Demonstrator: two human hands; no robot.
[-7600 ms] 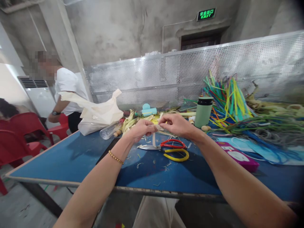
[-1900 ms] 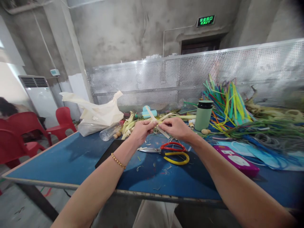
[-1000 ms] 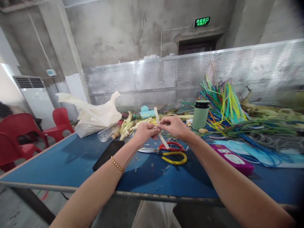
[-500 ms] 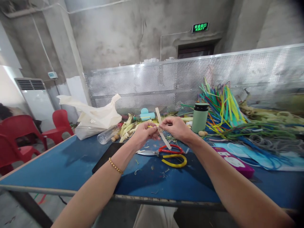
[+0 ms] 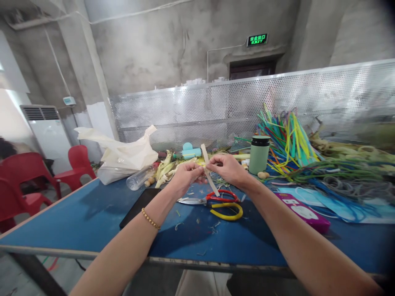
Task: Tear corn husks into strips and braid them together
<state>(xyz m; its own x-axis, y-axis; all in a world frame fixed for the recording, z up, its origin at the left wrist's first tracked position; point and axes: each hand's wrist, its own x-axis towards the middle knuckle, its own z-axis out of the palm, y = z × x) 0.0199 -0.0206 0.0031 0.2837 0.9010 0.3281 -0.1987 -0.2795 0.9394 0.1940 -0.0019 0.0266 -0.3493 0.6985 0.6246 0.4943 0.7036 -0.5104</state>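
Above the blue table (image 5: 77, 213), my left hand (image 5: 185, 177) and my right hand (image 5: 226, 168) meet, fingers pinched together. Both grip a pale flat strip (image 5: 205, 154) that runs up past my fingers and down to about the scissors. Scissors (image 5: 220, 201) with one red and one yellow handle lie on the table just under my hands. A gold bead bracelet (image 5: 150, 218) circles my left wrist.
A black phone (image 5: 138, 201) lies left of the scissors. Behind are a cream bag (image 5: 126, 154), clear bottle (image 5: 140, 177), corn husks (image 5: 166, 168), green flask (image 5: 259, 155), coloured strips (image 5: 290, 139), and a magenta box (image 5: 304, 207). Red chairs (image 5: 27, 176) stand left. A perforated metal screen (image 5: 216, 111) backs the table.
The strip has turned from slanting to nearly upright between my fingers. The person in white at the far left is gone. The view has tipped upward a little.
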